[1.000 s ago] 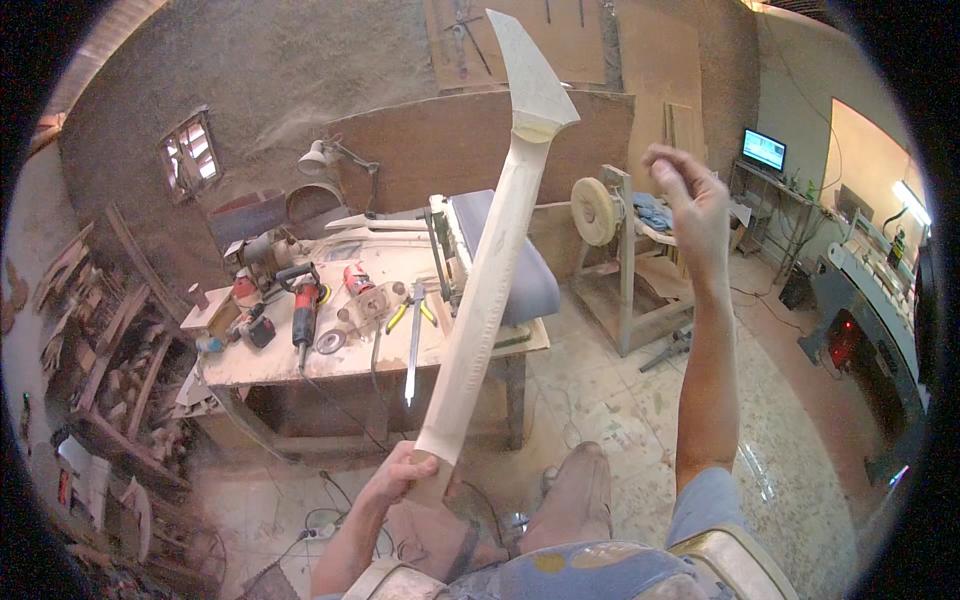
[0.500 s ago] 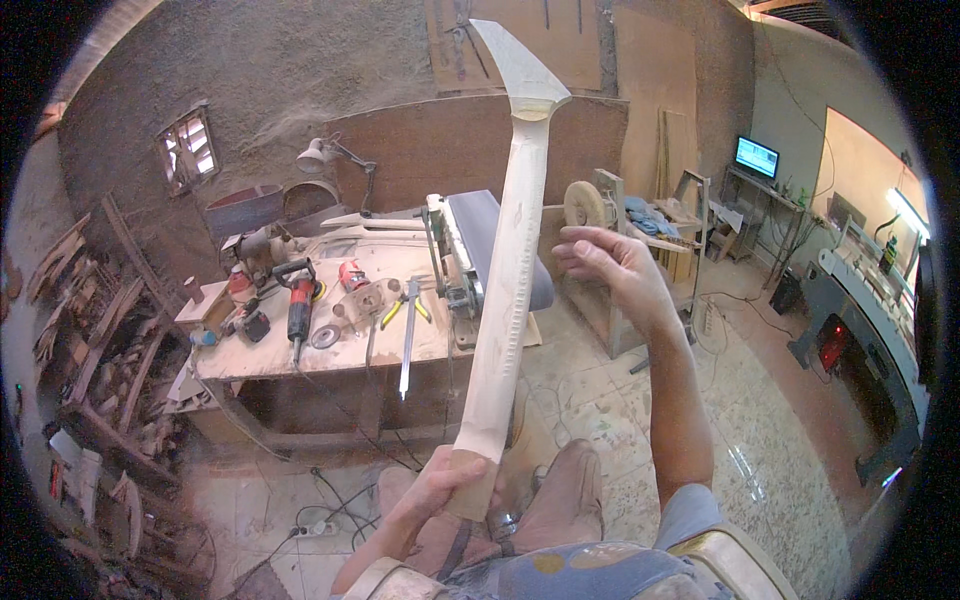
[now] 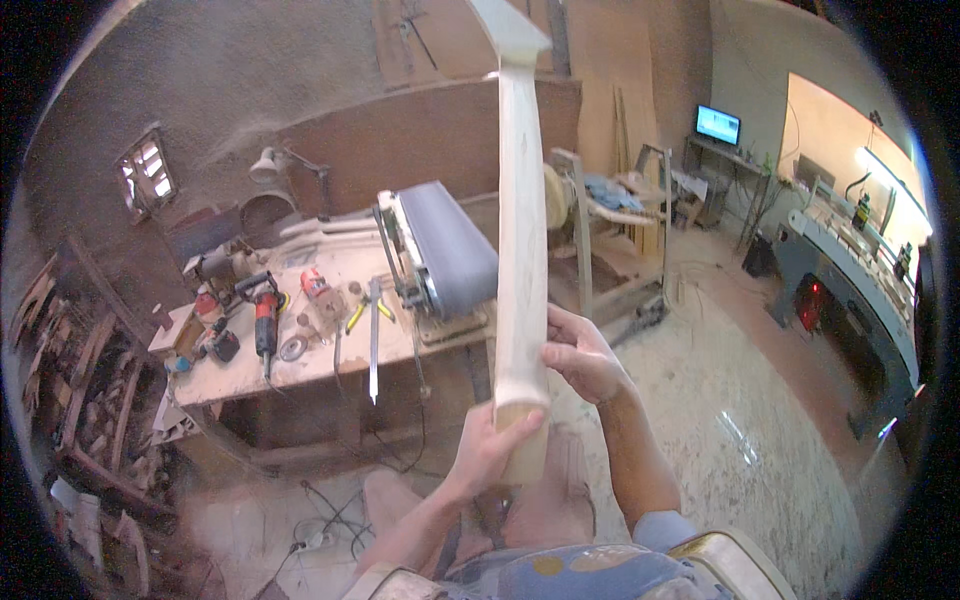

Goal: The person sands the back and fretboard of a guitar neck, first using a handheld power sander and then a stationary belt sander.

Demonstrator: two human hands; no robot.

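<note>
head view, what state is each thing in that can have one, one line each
Wooden piece: held roughly upright
Left hand: closed around the piece's lower end
Right hand: at the piece's right edge, grip unclear
Monitor: on
Tube light: lit
Red light: lit
Belt sander: belt fitted, cannot tell if running
Yellow-handled pliers: handles spread
Red-and-black power tool: lying on the table
</note>
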